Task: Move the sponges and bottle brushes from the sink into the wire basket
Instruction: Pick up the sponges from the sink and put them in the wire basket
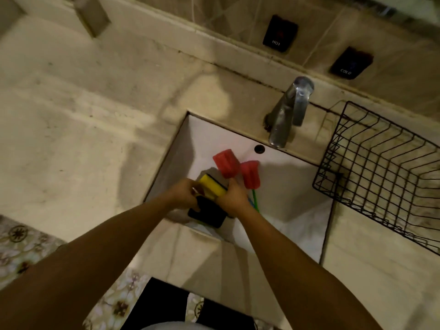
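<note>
While the wire basket (381, 177) sits bare on the counter, well to the right of my fingers, the sink (297, 186) holds everything. My left hand (184, 195) and right hand (234, 198) both close on the yellow sponge (212, 188). Just below my fingers lies a black sponge (209, 214). Beyond my right fingers stand two red bottle brushes (227, 163), their handles passing under that hand.

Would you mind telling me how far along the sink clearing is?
Nothing looks done: the wire basket holds nothing. In hand: the left hand and right hand are gathering the yellow sponge and black sponge. Left: both red bottle brushes remain in the sink.
</note>
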A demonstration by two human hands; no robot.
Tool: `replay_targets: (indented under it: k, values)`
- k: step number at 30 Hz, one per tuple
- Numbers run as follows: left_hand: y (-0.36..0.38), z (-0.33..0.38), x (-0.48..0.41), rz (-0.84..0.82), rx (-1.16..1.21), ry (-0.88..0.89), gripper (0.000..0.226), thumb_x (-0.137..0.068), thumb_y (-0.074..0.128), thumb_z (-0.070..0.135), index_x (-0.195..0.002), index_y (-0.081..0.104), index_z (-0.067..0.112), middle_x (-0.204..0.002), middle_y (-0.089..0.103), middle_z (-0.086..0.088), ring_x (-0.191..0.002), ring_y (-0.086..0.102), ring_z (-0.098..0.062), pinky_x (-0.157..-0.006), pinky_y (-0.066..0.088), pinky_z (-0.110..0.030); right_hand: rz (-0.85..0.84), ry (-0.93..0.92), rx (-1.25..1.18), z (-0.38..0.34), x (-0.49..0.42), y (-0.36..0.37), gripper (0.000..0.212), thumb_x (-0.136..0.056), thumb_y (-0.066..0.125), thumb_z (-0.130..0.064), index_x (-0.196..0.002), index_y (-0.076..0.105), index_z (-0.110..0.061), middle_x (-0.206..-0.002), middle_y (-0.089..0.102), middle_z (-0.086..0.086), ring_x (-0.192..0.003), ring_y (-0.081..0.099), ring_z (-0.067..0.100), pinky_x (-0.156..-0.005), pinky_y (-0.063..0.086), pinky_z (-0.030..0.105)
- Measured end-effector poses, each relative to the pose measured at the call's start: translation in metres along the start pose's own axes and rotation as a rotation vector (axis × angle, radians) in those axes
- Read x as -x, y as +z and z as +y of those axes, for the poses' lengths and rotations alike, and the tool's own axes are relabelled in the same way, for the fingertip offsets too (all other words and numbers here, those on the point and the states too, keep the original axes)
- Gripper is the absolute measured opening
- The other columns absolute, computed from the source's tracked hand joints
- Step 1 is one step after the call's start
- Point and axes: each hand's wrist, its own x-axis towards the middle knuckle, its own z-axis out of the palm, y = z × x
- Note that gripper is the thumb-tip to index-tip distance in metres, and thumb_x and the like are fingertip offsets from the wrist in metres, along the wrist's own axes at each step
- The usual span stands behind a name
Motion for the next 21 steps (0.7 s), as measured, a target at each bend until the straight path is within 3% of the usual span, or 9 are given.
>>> replay_targets:
  k: [4, 7, 9, 11, 15, 18, 21]
  values:
    - [-0.021, 0.009, 0.036, -0.108, 0.383, -0.096, 0.042, -0.082, 0.063, -0.005, -0.116, 0.057, 0.017, -0.105, 0.058, -0.014, -0.095, 0.062, -0.033, -0.071, 0.059, -0.044, -0.108, -0.002, -0.225, -0.011, 0.034, -0.033, 0.067, -0.083, 0.072, -0.030, -0.134, 0.031, -0.014, -0.114, 0.049, 0.007, -0.099, 0.053, 0.024, -0.078, 0.046, 0.037]
    - [-0.030, 0.023, 0.053, -0.199, 0.514, -0.068, 0.039, -0.089, 0.050, -0.008, -0.119, 0.058, 0.016, -0.114, 0.056, -0.020, -0.095, 0.063, -0.034, -0.066, 0.061, -0.041, -0.101, -0.077, -0.274, -0.013, 0.056, -0.059, 0.070, -0.081, 0.075, -0.038, -0.137, 0.037, -0.021, -0.125, 0.053, 0.006, -0.107, 0.054, 0.023, -0.088, 0.049, 0.038]
    - [-0.033, 0.038, 0.058, -0.245, 0.553, -0.037, 0.037, -0.088, 0.049, -0.012, -0.110, 0.063, 0.014, -0.114, 0.057, -0.023, -0.093, 0.063, -0.033, -0.069, 0.061, -0.040, -0.074, -0.087, -0.303, -0.015, 0.071, -0.079, 0.064, -0.082, 0.074, -0.039, -0.134, 0.042, -0.022, -0.117, 0.056, 0.002, -0.094, 0.056, 0.014, -0.081, 0.049, 0.034]
    - [-0.036, 0.058, 0.063, -0.293, 0.523, -0.003, 0.039, -0.082, 0.057, -0.017, -0.104, 0.063, 0.014, -0.113, 0.058, -0.022, -0.094, 0.065, -0.034, -0.078, 0.060, -0.044, -0.053, -0.056, -0.287, -0.015, 0.086, -0.102, 0.053, -0.085, 0.067, -0.047, -0.128, 0.045, -0.024, -0.101, 0.056, -0.001, -0.079, 0.054, 0.009, -0.070, 0.048, 0.033]
    - [-0.033, 0.110, 0.073, -0.356, 0.314, 0.104, 0.058, -0.070, 0.065, -0.025, -0.110, 0.056, 0.015, -0.117, 0.055, -0.024, -0.097, 0.066, -0.037, -0.076, 0.061, -0.044, 0.054, -0.032, -0.180, 0.001, 0.113, -0.151, 0.050, -0.087, 0.054, -0.062, -0.119, 0.053, -0.023, -0.093, 0.056, 0.003, -0.079, 0.055, 0.017, -0.065, 0.048, 0.035]
    - [-0.018, 0.159, 0.079, -0.327, 0.167, 0.253, 0.059, -0.070, 0.067, -0.023, -0.117, 0.051, 0.008, -0.124, 0.050, -0.025, -0.097, 0.064, -0.035, -0.070, 0.061, -0.039, 0.109, -0.009, -0.186, 0.023, 0.128, -0.195, 0.048, -0.088, 0.062, -0.048, -0.130, 0.052, -0.026, -0.106, 0.059, 0.001, -0.095, 0.058, 0.020, -0.072, 0.052, 0.034]
    - [0.000, 0.210, 0.085, -0.313, 0.044, 0.392, 0.062, -0.070, 0.074, -0.013, -0.124, 0.050, 0.008, -0.123, 0.049, -0.018, -0.101, 0.065, -0.038, -0.076, 0.061, -0.047, 0.220, 0.014, -0.208, 0.056, 0.137, -0.243, 0.054, -0.080, 0.074, -0.034, -0.130, 0.056, -0.023, -0.122, 0.063, 0.002, -0.105, 0.060, 0.019, -0.086, 0.052, 0.035]
